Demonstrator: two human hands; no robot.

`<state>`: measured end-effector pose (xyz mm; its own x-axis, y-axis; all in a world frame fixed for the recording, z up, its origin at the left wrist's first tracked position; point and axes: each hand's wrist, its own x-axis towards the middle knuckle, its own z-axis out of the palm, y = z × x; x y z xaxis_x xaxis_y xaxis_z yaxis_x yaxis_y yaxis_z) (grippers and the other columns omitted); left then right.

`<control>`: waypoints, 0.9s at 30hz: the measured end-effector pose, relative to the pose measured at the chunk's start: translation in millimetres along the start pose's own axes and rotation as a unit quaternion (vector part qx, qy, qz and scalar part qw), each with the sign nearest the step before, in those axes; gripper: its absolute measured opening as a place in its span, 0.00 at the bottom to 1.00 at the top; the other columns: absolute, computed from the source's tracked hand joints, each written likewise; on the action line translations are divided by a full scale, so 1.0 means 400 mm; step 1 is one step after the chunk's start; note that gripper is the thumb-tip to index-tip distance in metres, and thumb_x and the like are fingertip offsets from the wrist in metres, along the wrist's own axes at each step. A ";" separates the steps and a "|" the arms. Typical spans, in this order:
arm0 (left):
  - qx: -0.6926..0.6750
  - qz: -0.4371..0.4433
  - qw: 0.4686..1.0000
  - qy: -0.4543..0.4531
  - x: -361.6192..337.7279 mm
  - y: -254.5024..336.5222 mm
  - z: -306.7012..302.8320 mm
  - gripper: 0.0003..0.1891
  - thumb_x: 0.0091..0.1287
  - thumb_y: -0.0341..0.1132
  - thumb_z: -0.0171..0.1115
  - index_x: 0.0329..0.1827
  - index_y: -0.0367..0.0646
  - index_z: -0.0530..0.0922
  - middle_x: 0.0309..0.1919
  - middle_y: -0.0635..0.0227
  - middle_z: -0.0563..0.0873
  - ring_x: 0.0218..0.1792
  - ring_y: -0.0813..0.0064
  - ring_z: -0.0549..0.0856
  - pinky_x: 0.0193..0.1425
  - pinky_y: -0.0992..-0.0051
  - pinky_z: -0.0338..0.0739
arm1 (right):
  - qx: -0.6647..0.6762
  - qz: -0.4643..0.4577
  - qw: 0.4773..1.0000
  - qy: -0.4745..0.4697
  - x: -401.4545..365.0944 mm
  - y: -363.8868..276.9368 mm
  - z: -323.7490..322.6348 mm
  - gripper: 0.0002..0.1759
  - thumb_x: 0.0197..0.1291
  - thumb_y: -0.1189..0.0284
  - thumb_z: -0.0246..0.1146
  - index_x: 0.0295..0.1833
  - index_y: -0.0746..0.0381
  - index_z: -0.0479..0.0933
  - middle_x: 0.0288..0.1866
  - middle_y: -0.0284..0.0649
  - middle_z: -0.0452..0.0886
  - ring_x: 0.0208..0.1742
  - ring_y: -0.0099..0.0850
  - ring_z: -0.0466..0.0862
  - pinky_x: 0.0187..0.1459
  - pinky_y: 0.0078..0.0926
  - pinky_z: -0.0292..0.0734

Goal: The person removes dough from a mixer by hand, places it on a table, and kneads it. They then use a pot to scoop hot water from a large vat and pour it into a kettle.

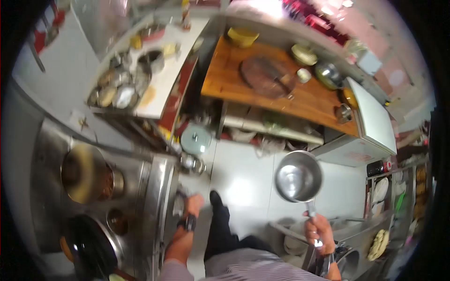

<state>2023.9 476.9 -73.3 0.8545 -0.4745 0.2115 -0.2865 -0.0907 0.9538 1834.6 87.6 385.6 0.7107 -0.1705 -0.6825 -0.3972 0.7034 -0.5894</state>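
Note:
My right hand (318, 230) is wrapped round the handle of a metal saucepan (299, 177), which it holds out over the floor. The pan's shiny inside faces me, and I make out no food in it. My left hand (193, 204) hangs low beside the steel stove's edge (164, 187). Right by it is a greyish, cloth-like thing (179, 204); blur hides whether the fingers grip it. Left of that hand, on the stove, are a large pot (82, 175) and a dark wok (89, 248).
Ahead stands a wooden table (220, 70) with a round chopping board (255, 75), a cleaver (280, 80) and several bowls. A white counter (168, 89) at the left bears metal containers. Shelving (396, 182) is at the right. A lidded pot (196, 139) stands low between the tables.

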 end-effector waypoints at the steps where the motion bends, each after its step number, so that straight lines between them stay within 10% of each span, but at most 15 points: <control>1: 0.006 0.269 0.963 -0.015 0.079 -0.019 -0.009 0.08 0.64 0.30 0.54 0.33 0.41 0.83 0.37 0.62 0.87 0.41 0.64 0.85 0.49 0.68 0.80 | 0.008 0.002 1.000 0.018 0.011 -0.016 -0.005 0.17 0.69 0.68 0.55 0.57 0.66 0.69 0.22 0.26 0.61 0.13 0.13 0.59 0.11 0.14 0.54; 4: -0.144 0.204 0.967 -0.041 0.100 -0.245 0.030 0.25 0.66 0.48 0.58 0.58 0.39 0.75 0.47 0.60 0.84 0.48 0.62 0.83 0.54 0.63 0.77 | 0.038 -0.001 0.995 0.094 0.030 -0.031 -0.027 0.18 0.69 0.68 0.54 0.59 0.67 0.68 0.22 0.28 0.61 0.12 0.13 0.57 0.09 0.15 0.53; 5: -0.271 -0.176 0.945 0.054 0.138 -0.164 0.036 0.25 0.66 0.48 0.58 0.59 0.39 0.74 0.50 0.59 0.83 0.50 0.61 0.82 0.56 0.63 0.76 | 0.032 -0.013 0.994 0.101 0.039 -0.034 -0.029 0.17 0.71 0.69 0.52 0.59 0.67 0.68 0.22 0.28 0.62 0.11 0.13 0.58 0.08 0.12 0.49; 6: -0.349 -0.519 0.767 0.144 0.204 -0.073 0.035 0.25 0.67 0.48 0.57 0.59 0.39 0.74 0.52 0.58 0.82 0.53 0.60 0.81 0.57 0.63 0.75 | 0.063 0.006 0.992 0.110 0.048 -0.044 -0.049 0.18 0.71 0.70 0.51 0.60 0.68 0.67 0.22 0.28 0.61 0.11 0.14 0.58 0.08 0.13 0.49; 12: -0.309 -0.633 0.683 0.192 0.305 -0.242 0.163 0.29 0.70 0.45 0.54 0.69 0.38 0.63 0.66 0.55 0.68 0.62 0.56 0.75 0.59 0.60 0.74 | 0.086 0.043 0.970 0.225 0.240 -0.068 -0.096 0.18 0.71 0.70 0.51 0.60 0.69 0.67 0.22 0.30 0.62 0.12 0.15 0.60 0.08 0.14 0.52; 15: -0.322 -0.597 0.700 0.224 0.291 -0.389 0.225 0.27 0.74 0.36 0.47 0.74 0.43 0.55 0.68 0.57 0.65 0.61 0.56 0.76 0.57 0.61 0.78 | -0.037 0.093 0.942 0.319 0.368 -0.057 -0.111 0.16 0.71 0.64 0.54 0.31 0.60 0.65 0.20 0.29 0.63 0.12 0.17 0.59 0.09 0.14 0.55; 18: -0.298 -0.556 0.743 0.225 0.280 -0.576 0.265 0.31 0.75 0.35 0.46 0.77 0.48 0.45 0.71 0.57 0.60 0.65 0.56 0.72 0.60 0.58 0.76 | 0.041 0.126 0.949 0.285 0.431 -0.016 -0.246 0.11 0.70 0.69 0.54 0.34 0.60 0.65 0.22 0.29 0.63 0.15 0.15 0.60 0.11 0.11 0.54; 19: -0.224 -0.489 0.830 0.146 0.220 -0.695 0.280 0.30 0.76 0.35 0.44 0.77 0.50 0.44 0.72 0.59 0.58 0.67 0.55 0.69 0.64 0.56 0.72 | 0.042 0.131 0.947 0.291 0.460 -0.004 -0.265 0.11 0.70 0.69 0.54 0.34 0.60 0.65 0.22 0.29 0.63 0.15 0.15 0.60 0.11 0.11 0.54; 22: -0.371 -0.480 0.744 0.279 0.278 -0.780 0.300 0.36 0.75 0.40 0.49 0.77 0.47 0.39 0.76 0.60 0.48 0.71 0.57 0.62 0.73 0.54 0.65 | 0.124 0.157 0.907 0.372 0.534 0.028 -0.306 0.06 0.68 0.73 0.56 0.39 0.57 0.65 0.25 0.26 0.59 0.21 0.14 0.57 0.15 0.09 0.47; 27: -0.407 -0.422 0.755 0.292 0.329 -0.801 0.307 0.37 0.74 0.47 0.49 0.77 0.51 0.38 0.77 0.65 0.42 0.74 0.56 0.56 0.78 0.49 0.58 | 0.213 0.171 0.898 0.346 0.593 0.066 -0.355 0.06 0.69 0.73 0.53 0.37 0.58 0.66 0.24 0.28 0.58 0.16 0.15 0.52 0.12 0.12 0.43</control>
<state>2174.8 335.9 -377.4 0.6967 -0.0603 -0.7148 0.6265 0.5364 0.5655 1910.5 -32.4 146.8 0.0007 -0.1784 -0.9840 -0.1613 0.9710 -0.1762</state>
